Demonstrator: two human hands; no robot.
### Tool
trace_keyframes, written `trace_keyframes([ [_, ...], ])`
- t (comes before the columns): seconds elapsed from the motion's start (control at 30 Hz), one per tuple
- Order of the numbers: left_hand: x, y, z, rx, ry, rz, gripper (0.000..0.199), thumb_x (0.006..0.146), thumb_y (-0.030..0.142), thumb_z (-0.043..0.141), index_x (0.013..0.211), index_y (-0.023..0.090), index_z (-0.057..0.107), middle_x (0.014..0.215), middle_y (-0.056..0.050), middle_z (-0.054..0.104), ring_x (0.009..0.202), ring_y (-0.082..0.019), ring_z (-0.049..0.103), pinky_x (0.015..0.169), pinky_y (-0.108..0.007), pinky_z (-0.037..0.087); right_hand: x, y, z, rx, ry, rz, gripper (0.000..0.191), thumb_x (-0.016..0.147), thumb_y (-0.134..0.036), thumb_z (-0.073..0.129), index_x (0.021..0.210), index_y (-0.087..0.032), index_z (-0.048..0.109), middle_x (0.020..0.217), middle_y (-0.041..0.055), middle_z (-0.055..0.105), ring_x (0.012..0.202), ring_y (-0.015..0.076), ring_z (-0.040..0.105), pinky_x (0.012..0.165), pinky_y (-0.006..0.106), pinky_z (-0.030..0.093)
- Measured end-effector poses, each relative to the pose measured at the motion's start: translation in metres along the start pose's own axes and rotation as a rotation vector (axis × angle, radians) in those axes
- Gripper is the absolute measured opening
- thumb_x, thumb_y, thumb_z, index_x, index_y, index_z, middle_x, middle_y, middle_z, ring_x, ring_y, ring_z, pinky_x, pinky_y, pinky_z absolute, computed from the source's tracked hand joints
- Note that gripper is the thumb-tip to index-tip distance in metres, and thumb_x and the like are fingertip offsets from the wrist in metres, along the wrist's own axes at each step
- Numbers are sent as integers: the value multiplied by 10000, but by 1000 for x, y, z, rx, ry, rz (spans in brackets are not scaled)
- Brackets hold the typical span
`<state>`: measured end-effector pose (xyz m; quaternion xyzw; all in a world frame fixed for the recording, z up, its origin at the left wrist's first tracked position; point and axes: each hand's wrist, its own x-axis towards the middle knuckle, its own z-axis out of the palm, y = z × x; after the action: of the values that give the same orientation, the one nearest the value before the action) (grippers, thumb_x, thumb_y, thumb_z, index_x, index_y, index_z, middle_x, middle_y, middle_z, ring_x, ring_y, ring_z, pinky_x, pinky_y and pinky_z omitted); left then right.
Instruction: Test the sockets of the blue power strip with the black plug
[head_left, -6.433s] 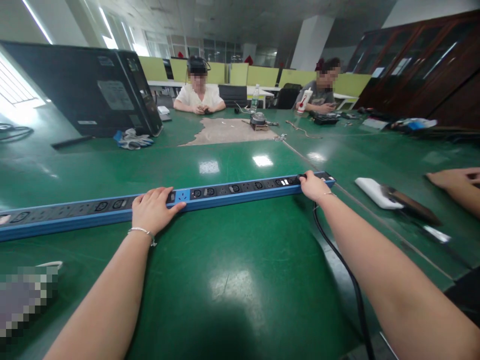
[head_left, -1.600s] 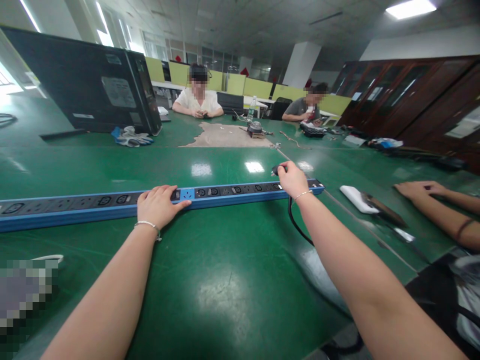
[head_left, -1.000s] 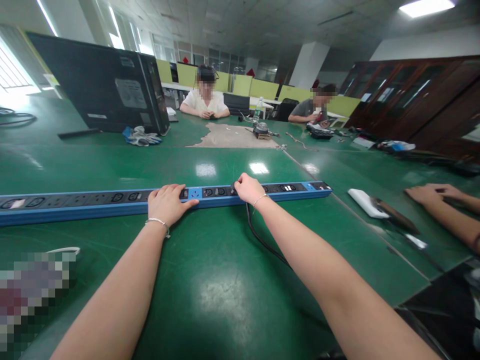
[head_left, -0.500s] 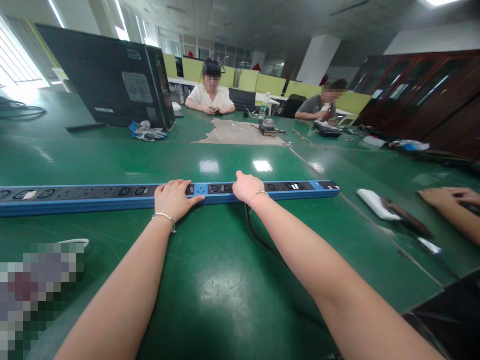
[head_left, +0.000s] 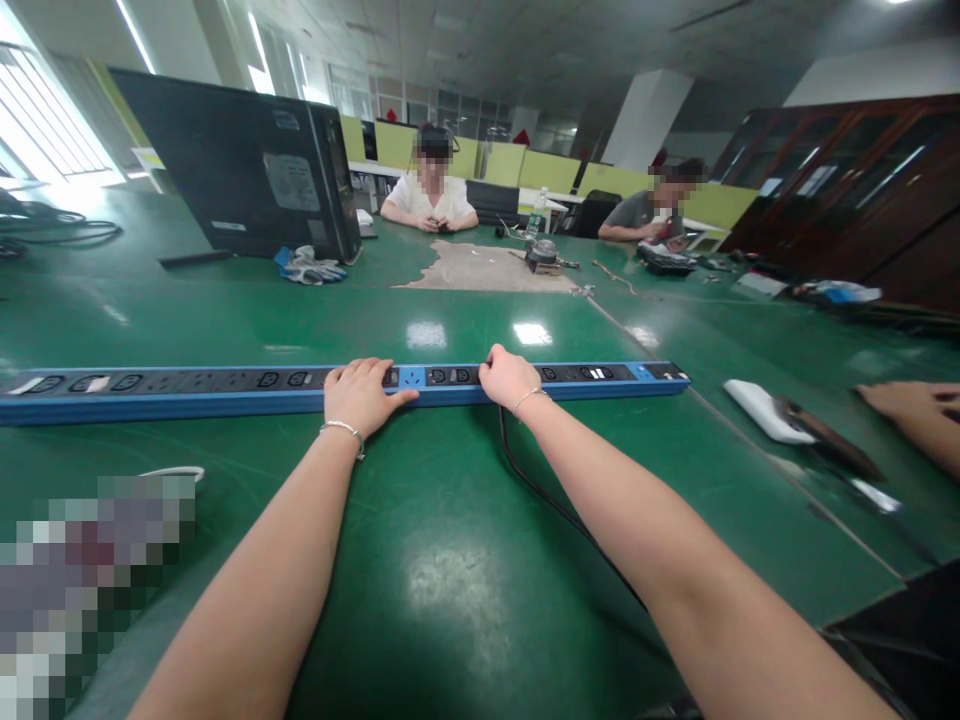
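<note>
A long blue power strip (head_left: pixel 225 401) with a black face and rows of sockets lies across the table in front of me. My left hand (head_left: pixel 361 392) grips it just left of a blue socket (head_left: pixel 412 377), fingers over the top and thumb along the near side. Farther right, my right hand (head_left: pixel 510 378) is closed at the socket face. A black power cord (head_left: pixel 541 487) comes out below that hand and runs down toward me under the forearm. The cord's plug end is hidden by my right fingers, so how far it sits in a socket cannot be seen.
On the green table (head_left: pixel 420 480) stand a black computer case (head_left: pixel 247 165) and grey-blue gloves (head_left: pixel 311 266). A white object (head_left: pixel 765 410) lies to the right, near another person's hand (head_left: pixel 911 410). Two people sit across the table. A blurred-out object (head_left: pixel 97 560) is at lower left.
The whole view has shifted slightly, so everything appears a little farther right. Both hands keep their places on the power strip.
</note>
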<state>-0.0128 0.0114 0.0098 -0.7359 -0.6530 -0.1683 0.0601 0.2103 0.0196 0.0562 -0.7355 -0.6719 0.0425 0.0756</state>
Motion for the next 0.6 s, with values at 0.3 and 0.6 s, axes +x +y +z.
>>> trace_keyframes([
  [0.3, 0, 1, -1, -25, -11, -15, 651, 743, 682, 467, 1239, 264, 519, 1295, -66, 553, 1215, -267, 437, 996, -399, 264, 3, -7, -45, 129, 258, -2, 346, 886, -356, 365, 1123, -160, 522, 1024, 131, 644, 989, 262, 592, 842, 396, 429],
  [0.6, 0, -1, 3, -38, 37, 9, 634, 746, 661, 483, 1219, 242, 534, 1259, -81, 575, 1185, -273, 460, 977, -411, 276, 9, -60, -37, 327, -134, -260, 199, 765, -269, 465, 864, -163, 602, 701, 43, 672, 687, 168, 621, 672, 258, 457],
])
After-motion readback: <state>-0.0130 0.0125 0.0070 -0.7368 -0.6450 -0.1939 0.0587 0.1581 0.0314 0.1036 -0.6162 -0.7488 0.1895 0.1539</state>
